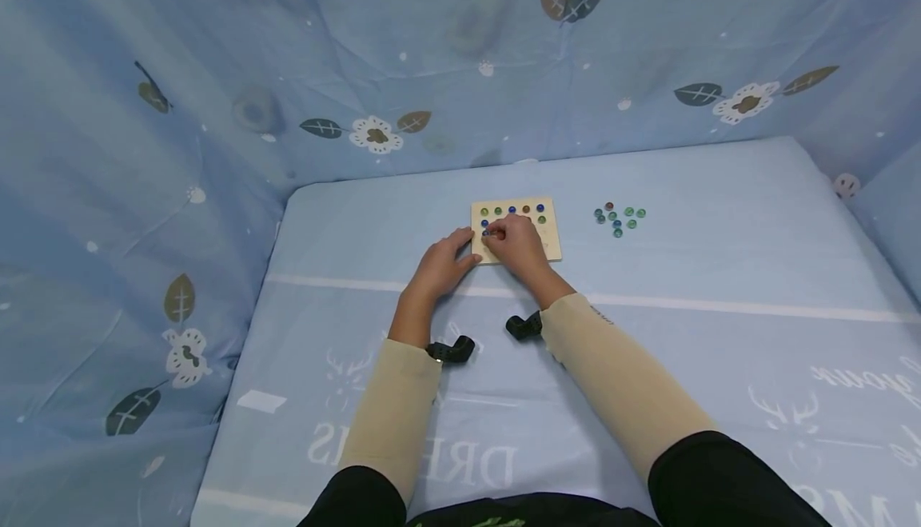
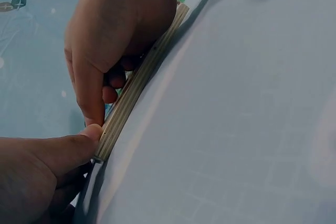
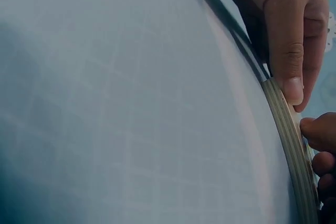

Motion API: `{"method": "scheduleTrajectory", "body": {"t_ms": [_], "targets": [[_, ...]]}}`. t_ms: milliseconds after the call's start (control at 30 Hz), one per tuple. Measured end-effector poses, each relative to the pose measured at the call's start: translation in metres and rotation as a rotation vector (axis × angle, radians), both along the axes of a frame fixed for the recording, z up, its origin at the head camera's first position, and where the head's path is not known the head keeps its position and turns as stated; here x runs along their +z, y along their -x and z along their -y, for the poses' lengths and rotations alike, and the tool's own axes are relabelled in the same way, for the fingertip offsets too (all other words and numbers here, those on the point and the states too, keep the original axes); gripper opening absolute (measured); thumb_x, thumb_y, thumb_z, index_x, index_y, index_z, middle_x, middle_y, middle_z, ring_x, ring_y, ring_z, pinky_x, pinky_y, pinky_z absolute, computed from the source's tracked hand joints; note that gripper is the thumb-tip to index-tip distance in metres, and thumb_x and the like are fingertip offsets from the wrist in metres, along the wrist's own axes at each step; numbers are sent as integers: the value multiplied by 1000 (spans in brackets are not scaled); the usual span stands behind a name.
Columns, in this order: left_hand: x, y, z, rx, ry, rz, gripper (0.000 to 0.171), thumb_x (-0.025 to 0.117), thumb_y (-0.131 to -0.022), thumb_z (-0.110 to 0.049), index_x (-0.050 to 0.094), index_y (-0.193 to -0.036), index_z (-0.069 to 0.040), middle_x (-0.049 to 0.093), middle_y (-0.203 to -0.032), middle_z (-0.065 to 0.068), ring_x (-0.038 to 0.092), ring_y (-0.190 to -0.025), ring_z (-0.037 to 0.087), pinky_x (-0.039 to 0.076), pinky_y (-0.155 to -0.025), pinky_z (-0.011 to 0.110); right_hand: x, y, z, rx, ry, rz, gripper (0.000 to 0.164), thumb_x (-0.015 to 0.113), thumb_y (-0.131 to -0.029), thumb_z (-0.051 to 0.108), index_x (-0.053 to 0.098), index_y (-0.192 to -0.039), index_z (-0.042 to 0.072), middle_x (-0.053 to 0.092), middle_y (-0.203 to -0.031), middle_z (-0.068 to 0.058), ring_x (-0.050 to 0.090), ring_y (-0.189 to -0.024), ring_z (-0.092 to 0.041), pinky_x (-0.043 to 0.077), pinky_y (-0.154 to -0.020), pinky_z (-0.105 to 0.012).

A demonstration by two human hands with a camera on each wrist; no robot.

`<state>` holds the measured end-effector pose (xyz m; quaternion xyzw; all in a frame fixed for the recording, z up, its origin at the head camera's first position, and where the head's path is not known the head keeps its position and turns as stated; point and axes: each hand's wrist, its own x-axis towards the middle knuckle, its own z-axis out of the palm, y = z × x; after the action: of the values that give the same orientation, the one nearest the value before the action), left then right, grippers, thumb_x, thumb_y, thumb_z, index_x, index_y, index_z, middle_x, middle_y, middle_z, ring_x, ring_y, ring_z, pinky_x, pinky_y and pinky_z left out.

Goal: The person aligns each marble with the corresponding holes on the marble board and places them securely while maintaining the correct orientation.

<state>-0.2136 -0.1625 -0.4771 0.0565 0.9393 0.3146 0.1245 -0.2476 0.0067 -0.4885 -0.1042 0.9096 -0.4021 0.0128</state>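
Note:
A square wooden board lies flat, with rows of coloured glass marbles seated along its far side. My left hand holds the board by its near left corner, thumb on the corner and fingers along the left side. Above the board's left part, my right hand has its thumb and forefinger together, pinching at a small dark blue marble. In both wrist views the fingers mostly hide that marble. The left thumb is close to the right forefinger in the left wrist view.
Several loose marbles, green, blue and one reddish, lie right of the board on the pale blue cloth. A printed blue curtain rises behind and at the left. Each wrist wears a black camera mount.

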Motion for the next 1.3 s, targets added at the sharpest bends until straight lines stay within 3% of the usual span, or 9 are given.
{"method": "scheduleTrajectory", "body": {"t_ms": [300,600,900,1167,1300], "targets": [[1,-1,1,-69,71,-41,61,59,-99,-36,38,-153,-15,32,-161,1,32,-146,25,30,-119,44,3,-3,2,10,-40,-4,25,71,-91,22,76,-109,5,64,-83,-8,52,-77,-21,42,-68,-32],[2,-1,1,-112,86,-80,59,58,-100,-34,39,-152,-14,30,-161,2,31,-147,26,28,-120,45,4,-4,1,0,-42,-8,25,71,-91,22,76,-110,6,59,-77,-7,49,-74,-21,37,-65,-31],[3,-1,-1,-128,79,-124,61,59,-100,-31,38,-152,-9,33,-159,6,31,-147,24,31,-119,41,2,-2,-1,17,-53,-21,27,71,-92,23,75,-112,6,57,-77,-7,47,-73,-21,38,-65,-32],[1,-2,-1,-167,103,-221,60,62,-99,-27,40,-150,-4,38,-156,8,29,-147,26,33,-118,43,3,-3,-1,28,-43,-3,26,70,-93,22,74,-113,6,57,-80,-8,48,-75,-22,39,-66,-32],[-1,-2,-1,-162,119,-218,60,60,-100,-29,40,-150,-4,38,-156,9,28,-147,27,32,-118,43,2,-3,-1,32,-49,-8,26,70,-93,22,75,-113,6,57,-80,-8,48,-75,-21,38,-66,-31]]}}
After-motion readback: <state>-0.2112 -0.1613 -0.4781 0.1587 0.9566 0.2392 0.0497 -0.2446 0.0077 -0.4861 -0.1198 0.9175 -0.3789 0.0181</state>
